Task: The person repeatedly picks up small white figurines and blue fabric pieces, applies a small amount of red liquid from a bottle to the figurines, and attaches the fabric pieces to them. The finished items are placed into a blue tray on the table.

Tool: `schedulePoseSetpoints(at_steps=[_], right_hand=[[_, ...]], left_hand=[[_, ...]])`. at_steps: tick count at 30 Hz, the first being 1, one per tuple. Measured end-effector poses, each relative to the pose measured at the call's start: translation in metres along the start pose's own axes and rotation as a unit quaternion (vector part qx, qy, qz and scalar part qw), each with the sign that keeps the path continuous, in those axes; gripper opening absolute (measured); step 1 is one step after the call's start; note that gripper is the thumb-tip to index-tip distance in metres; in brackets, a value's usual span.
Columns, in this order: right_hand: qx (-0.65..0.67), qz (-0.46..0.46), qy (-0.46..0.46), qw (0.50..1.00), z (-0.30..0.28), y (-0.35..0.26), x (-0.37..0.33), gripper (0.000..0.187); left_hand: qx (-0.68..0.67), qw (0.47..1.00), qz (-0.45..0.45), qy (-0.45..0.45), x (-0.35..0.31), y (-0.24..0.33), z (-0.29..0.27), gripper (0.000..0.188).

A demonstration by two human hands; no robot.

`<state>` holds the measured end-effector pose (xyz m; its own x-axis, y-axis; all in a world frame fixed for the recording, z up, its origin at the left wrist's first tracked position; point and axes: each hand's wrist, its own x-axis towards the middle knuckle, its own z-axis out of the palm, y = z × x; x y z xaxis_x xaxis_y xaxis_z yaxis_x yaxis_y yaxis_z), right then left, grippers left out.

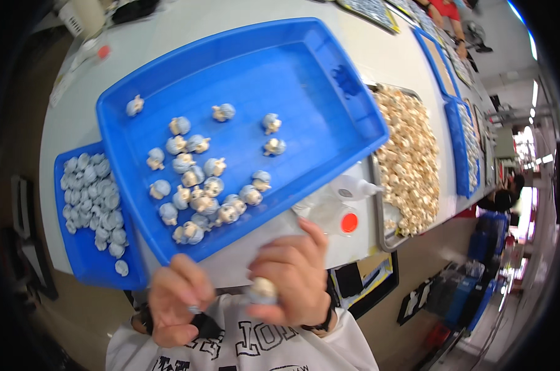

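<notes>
Near my chest, my right hand [295, 272] grips a small figurine head [263, 289], cream on top and pale blue below. To its left, my left hand [178, 297] is curled, with a small blue-grey piece [194, 309] at its fingertips; motion blurs its shape. Beyond both hands lies a large blue tray [212, 51] with several cream-and-blue figurine heads [193, 176] scattered on its left half. A smaller blue tray [137, 272] at the left holds a heap of pale blue cap-like pieces [94, 191].
At the right, a metal tray [385, 238] is heaped with small cream pieces [410, 161]. A white squeeze bottle [354, 187] and a clear bottle with a red top [349, 222] stand between the trays. Other people's arms [456, 28] show at the far right table.
</notes>
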<state>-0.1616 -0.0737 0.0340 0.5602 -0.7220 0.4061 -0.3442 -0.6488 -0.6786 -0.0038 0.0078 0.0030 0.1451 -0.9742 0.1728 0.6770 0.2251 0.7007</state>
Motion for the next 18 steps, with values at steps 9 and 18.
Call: schedulePoseSetpoints(at_steps=[9, 18], right_hand=[[-0.115, 0.068, -0.034, 0.990, 0.041, -0.002, 0.023, 0.048], [-0.145, 0.103, 0.240, 0.954, -0.076, 0.013, -0.023, 0.010]], left_hand=[[-0.052, 0.993, -0.099, 0.041, -0.013, 0.021, -0.006, 0.028], [0.068, 0.992, -0.083, -0.066, -0.012, 0.003, -0.015, 0.040]])
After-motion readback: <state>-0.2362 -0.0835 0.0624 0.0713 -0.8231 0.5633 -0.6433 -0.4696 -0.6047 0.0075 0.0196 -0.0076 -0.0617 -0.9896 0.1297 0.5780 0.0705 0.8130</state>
